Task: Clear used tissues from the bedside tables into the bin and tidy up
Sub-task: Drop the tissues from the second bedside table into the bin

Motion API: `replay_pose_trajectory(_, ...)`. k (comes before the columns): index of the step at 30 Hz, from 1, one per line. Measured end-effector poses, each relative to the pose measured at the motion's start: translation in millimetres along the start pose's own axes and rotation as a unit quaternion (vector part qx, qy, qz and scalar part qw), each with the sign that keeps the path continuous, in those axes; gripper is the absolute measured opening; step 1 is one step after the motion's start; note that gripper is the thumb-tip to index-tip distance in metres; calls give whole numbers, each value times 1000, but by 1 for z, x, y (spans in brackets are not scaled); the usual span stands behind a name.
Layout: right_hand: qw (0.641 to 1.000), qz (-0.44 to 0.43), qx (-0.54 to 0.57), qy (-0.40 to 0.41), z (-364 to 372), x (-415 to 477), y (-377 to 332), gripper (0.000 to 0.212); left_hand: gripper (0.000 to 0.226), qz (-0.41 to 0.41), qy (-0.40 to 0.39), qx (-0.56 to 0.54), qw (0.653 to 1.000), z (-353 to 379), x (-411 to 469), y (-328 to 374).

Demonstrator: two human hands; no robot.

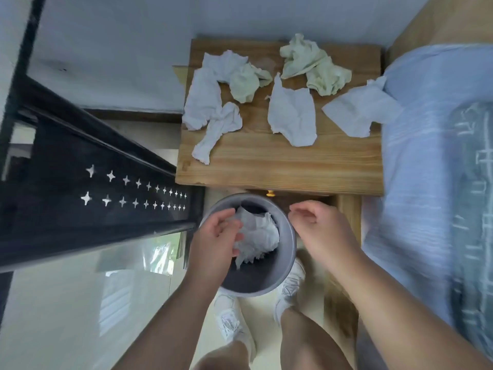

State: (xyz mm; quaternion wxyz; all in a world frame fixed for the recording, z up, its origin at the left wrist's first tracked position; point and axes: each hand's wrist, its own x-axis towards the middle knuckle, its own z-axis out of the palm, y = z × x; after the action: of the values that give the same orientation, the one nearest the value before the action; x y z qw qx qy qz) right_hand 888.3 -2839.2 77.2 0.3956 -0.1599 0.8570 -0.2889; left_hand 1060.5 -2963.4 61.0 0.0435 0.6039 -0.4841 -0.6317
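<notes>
The left hand (pixel 213 236) is hanging over the gray bin (pixel 266 288) with its fingers loose and spread. Its fingertips are touching a crumpled white tissue (pixel 260 233) that is sitting inside the bin. The right hand (pixel 320 231) is floating just beside the bin's rim, across the tissue from the left hand. Its fingers are bending softly and it is holding nothing. The bin's opening is lying between the two hands, keeping them apart.

Past the fingertips of both hands, the wooden bedside table (pixel 266 161) is carrying more tissues. A long white tissue (pixel 205 102) and a small pale green tissue (pixel 244 82) are lying beyond the left hand, touching each other. A big pale green tissue (pixel 312 62) and a flat white tissue (pixel 292 118) are lying beyond the right hand. Another white tissue (pixel 357 113) is lying further out to the right, touching the blue bed cover (pixel 432 129). Below the hands, two white shoes (pixel 229 316) are standing on the floor by the bin.
</notes>
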Motion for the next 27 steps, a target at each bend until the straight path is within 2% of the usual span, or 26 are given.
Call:
replay_pose_trajectory(7, 992, -87, 43, 80, -57, 27, -62, 15, 20, 103, 18, 26, 994, 2, 8, 98)
replay_pose_trajectory(11, 982, -138, 53, 117, -68, 66, -91, 19, 30, 136, 57, 105, 983, 0, 39, 131)
replay_pose_trajectory(18, 977, -167, -51, 123, -55, 126, -96, 30, 50, 205, 87, 280, 934, 12, 86, 135)
replay_pose_trajectory(21, 973, -177, -124, 76, -46, 143, -94, 50, 58, 222, 99, 360, 901, 18, 98, 132)
replay_pose_trajectory(23, 963, -191, -182, 60, -40, 149, -92, 61, 60, 250, 102, 376, 887, 22, 102, 127)
replay_pose_trajectory(25, 954, -207, -207, 68, -37, 153, -90, 59, 53, 271, 101, 383, 877, 26, 103, 123)
replay_pose_trajectory(27, 949, -211, -222, 73, -37, 153, -88, 39, 42, 262, 99, 395, 875, 27, 101, 120)
